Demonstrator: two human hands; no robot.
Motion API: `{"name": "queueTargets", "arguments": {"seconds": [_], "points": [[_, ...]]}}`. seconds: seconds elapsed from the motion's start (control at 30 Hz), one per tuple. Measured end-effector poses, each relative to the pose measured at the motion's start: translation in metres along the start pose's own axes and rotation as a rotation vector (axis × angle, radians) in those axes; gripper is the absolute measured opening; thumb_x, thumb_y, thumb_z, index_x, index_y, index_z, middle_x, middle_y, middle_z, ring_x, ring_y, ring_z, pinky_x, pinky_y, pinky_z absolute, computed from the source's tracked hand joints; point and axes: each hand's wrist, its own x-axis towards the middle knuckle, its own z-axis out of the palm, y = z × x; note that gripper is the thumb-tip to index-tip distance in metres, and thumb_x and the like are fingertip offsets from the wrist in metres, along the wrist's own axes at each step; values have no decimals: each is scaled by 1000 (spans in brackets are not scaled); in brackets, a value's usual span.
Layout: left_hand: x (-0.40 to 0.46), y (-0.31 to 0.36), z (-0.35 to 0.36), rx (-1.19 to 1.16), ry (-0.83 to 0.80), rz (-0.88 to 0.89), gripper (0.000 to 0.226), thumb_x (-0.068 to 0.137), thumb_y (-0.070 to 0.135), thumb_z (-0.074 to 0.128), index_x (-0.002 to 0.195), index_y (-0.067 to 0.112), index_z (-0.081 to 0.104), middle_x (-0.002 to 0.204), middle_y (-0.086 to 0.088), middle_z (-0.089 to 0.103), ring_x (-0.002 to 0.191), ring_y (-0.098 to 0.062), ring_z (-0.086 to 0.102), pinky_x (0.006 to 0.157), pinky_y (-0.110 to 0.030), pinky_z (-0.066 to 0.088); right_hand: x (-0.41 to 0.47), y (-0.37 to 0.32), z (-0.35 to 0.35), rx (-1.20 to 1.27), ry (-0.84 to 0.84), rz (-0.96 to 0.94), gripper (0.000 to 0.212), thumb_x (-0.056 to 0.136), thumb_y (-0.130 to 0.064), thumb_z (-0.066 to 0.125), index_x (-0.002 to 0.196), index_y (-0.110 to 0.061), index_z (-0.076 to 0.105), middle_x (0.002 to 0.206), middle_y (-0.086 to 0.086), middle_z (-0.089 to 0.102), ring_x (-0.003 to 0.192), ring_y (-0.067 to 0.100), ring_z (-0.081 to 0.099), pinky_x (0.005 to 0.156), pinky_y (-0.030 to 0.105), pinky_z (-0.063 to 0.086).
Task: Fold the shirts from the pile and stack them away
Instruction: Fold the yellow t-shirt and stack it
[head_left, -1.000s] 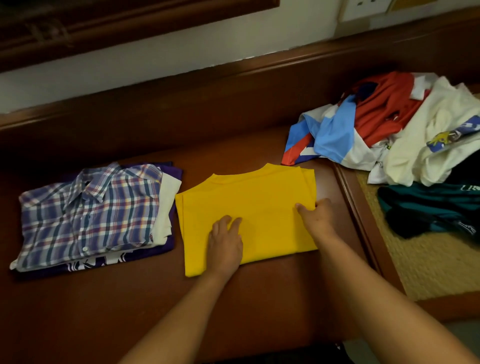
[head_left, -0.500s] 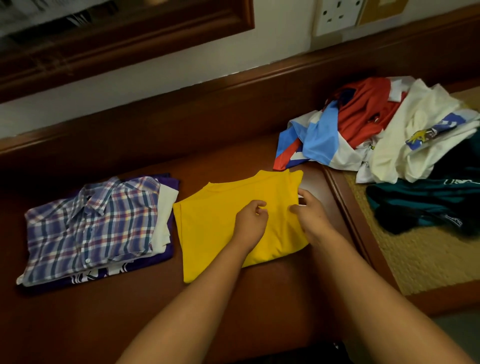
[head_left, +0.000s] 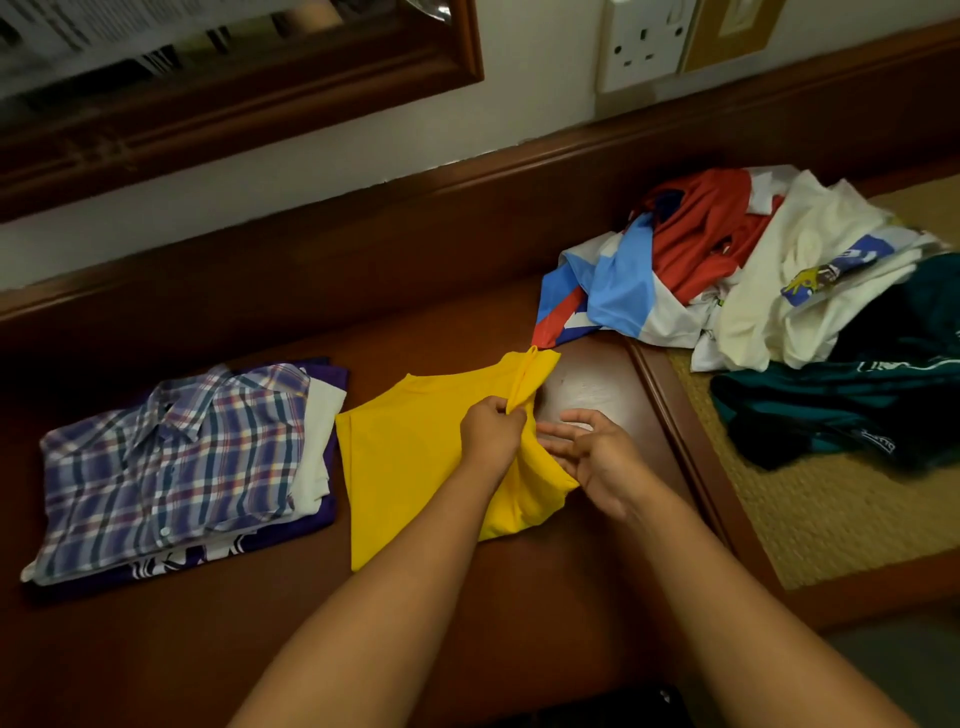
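A folded yellow shirt (head_left: 410, 457) lies in the middle of the dark wooden surface (head_left: 156, 649). My left hand (head_left: 491, 434) pinches its right edge and lifts it, so the cloth bunches upward. Just right of that edge my right hand (head_left: 592, 452) hovers with fingers spread and relaxed, touching the yellow cloth at most lightly. To the left sits the stack of folded shirts (head_left: 171, 467), a plaid one on top of a white and a purple one. The pile of unfolded shirts (head_left: 753, 270) lies at the back right, red, blue, white and dark green.
A raised wooden ledge (head_left: 415, 218) runs along the back below the wall. A wooden rim (head_left: 691, 457) divides the surface from a woven mat (head_left: 841, 519) on the right. A wall socket (head_left: 644, 41) and a framed mirror (head_left: 234, 98) are above.
My left hand moved from flat on the shirt's middle to its right edge, pinched it and lifted it. My right hand let go of that edge and opened. The shirt's right side has drawn leftward.
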Motion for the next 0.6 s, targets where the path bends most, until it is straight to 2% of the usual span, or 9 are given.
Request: {"name": "queueTargets", "arguments": {"seconds": [0.07, 0.17, 0.23, 0.3, 0.33, 0.4, 0.5, 0.57, 0.6], "points": [[-4, 1, -3, -117, 9, -33, 11, 90, 18, 57, 85, 9, 63, 81, -10, 61, 76, -28, 57, 66, -35, 43, 2, 3, -2, -92, 110, -16, 31, 90, 10, 41, 114, -9, 49, 112, 16, 64, 96, 30, 65, 67, 32, 54], [-19, 13, -10, -418, -41, -146, 19, 92, 18, 49, 73, 15, 46, 71, -6, 41, 68, -22, 42, 64, -35, 34, 6, 13, -3, -227, 187, 15, 20, 98, -13, 45, 118, -11, 51, 105, 10, 61, 89, 23, 60, 62, 29, 47], [-29, 23, -21, -686, -101, -278, 13, 92, 23, 48, 85, 13, 53, 81, -13, 51, 76, -25, 49, 69, -35, 40, 9, 19, 2, -239, 158, 77, 21, 101, -27, 42, 116, -14, 51, 111, 13, 59, 83, 21, 58, 60, 28, 44], [-38, 32, -39, -882, -198, -385, 28, 93, 30, 47, 110, 10, 57, 104, -20, 63, 89, -33, 59, 73, -39, 50, 11, 20, 5, -209, 121, 144, 33, 102, -38, 38, 121, -13, 50, 127, 19, 55, 99, 32, 60, 67, 34, 48], [-42, 37, -49, -948, -245, -391, 35, 94, 33, 46, 119, 10, 55, 111, -22, 64, 92, -35, 61, 73, -41, 51, 12, 18, 5, -186, 108, 170, 40, 102, -41, 36, 126, -10, 49, 130, 21, 53, 108, 37, 58, 72, 37, 49], [-51, 44, -74, -1035, -309, -344, 38, 95, 33, 42, 123, 10, 54, 108, -22, 67, 94, -37, 62, 73, -43, 51, 14, 13, 2, -159, 92, 191, 49, 102, -45, 33, 128, -7, 50, 127, 24, 55, 106, 37, 58, 77, 43, 49], [-50, 38, -106, -1159, -348, -224, 31, 98, 27, 34, 105, 10, 59, 81, -13, 73, 81, -31, 65, 73, -38, 46, 14, 3, -1, -53, 54, 159, 49, 99, -55, 30, 112, -18, 59, 113, 16, 65, 96, 32, 62, 79, 45, 49], [-50, 25, -127, -1218, -303, -180, 29, 98, 24, 33, 100, 12, 59, 75, -8, 72, 69, -25, 69, 72, -36, 44, 12, -6, 0, -25, 57, 110, 51, 94, -64, 33, 115, -26, 60, 110, 10, 68, 101, 32, 63, 81, 46, 50], [-48, 14, -137, -1245, -292, -165, 22, 94, 23, 39, 100, 13, 58, 75, -6, 73, 66, -24, 70, 71, -36, 47, 11, -11, -2, -62, 99, 81, 53, 91, -67, 37, 120, -28, 59, 113, 9, 68, 104, 32, 63, 84, 47, 50]]}}
